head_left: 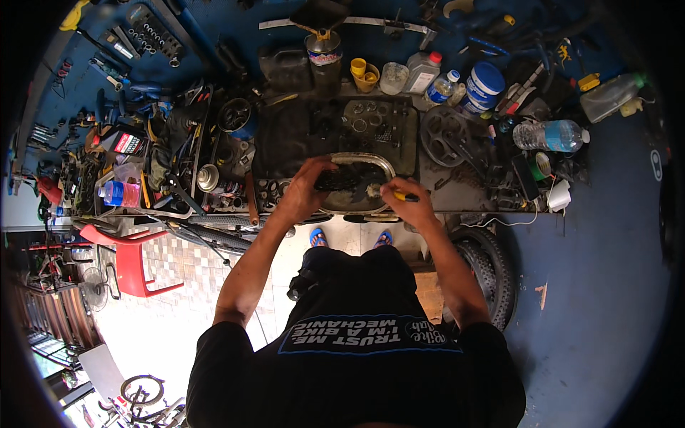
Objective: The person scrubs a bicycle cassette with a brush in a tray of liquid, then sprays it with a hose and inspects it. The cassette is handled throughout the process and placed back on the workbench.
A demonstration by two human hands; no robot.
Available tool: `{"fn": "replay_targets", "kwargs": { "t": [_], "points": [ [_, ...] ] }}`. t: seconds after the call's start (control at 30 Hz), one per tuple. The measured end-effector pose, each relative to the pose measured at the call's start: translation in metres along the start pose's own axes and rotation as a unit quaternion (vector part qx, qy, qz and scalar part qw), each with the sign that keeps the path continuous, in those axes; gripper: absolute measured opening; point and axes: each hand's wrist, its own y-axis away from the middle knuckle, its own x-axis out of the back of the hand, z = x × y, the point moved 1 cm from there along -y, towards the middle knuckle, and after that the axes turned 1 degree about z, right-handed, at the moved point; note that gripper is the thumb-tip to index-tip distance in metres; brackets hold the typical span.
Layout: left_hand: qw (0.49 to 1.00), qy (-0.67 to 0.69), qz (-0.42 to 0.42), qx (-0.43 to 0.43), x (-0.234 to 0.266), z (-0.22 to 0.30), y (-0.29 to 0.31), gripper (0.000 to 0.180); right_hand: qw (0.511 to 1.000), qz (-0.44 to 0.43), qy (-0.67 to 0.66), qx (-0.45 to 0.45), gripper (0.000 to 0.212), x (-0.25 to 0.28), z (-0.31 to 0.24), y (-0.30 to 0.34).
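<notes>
Over a shallow metal basin (382, 162) with a rounded, worn rim, my left hand (307, 189) is closed around the left side of a dark, greasy part (341, 178). The exact kind of that part is too dark to tell. From the right, my right hand (412, 202) grips a brush (407, 196) with a yellow and black handle. Its pale bristles (373, 190) point left, close to the dark part; whether they touch it I cannot tell. The basin lies at the workbench's front edge, between both hands.
Behind the basin lies a dark tray (407, 143) with small rings. A crankset (446, 135) sits to the right, near bottles and a blue-and-white tub (485, 85). Tools crowd the left, including a wooden-handled hammer (251, 196). Bicycle tires (492, 271) stand below the bench.
</notes>
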Motion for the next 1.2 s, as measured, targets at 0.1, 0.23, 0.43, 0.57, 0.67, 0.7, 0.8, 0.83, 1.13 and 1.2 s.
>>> {"fn": "replay_targets", "kwargs": {
  "t": [0.1,0.23,0.43,0.57,0.67,0.7,0.8,0.83,1.13,1.2],
  "points": [
    [0.999,0.039,-0.008,0.018,0.001,-0.006,0.004,0.063,0.995,0.015,-0.047,-0.088,0.027,0.009,-0.011,-0.015],
    [0.995,0.023,-0.050,0.082,0.000,-0.001,-0.002,0.059,0.997,0.034,-0.070,-0.025,0.027,0.014,-0.045,-0.031],
    [0.991,-0.027,-0.051,0.120,-0.010,0.006,-0.007,0.056,0.995,0.012,-0.089,0.053,0.024,-0.009,-0.089,-0.033],
    [0.990,-0.030,-0.056,0.128,-0.018,-0.002,0.000,0.054,0.999,-0.026,-0.023,-0.011,0.023,-0.001,-0.085,-0.034],
    [0.990,-0.019,-0.062,0.127,-0.020,-0.003,0.004,0.052,0.998,0.022,-0.043,0.047,0.021,-0.008,-0.059,-0.034],
    [0.990,-0.014,-0.064,0.122,-0.019,-0.003,0.005,0.051,0.995,0.050,-0.057,0.071,0.020,-0.010,-0.043,-0.031],
    [0.989,0.023,-0.041,0.141,-0.007,0.003,0.003,0.048,0.999,0.012,-0.015,-0.048,0.018,0.011,-0.007,-0.027],
    [0.991,0.004,-0.035,0.131,-0.005,0.003,0.002,0.048,0.997,0.013,-0.044,-0.061,0.019,0.012,-0.013,-0.026],
    [0.993,-0.090,-0.031,0.066,-0.008,0.010,-0.007,0.049,0.999,0.020,-0.027,0.040,0.022,0.001,-0.074,-0.029],
    [0.994,-0.086,-0.033,0.057,-0.009,0.011,-0.008,0.050,0.995,0.036,-0.015,0.089,0.021,-0.001,-0.070,-0.025]
  ]
}}
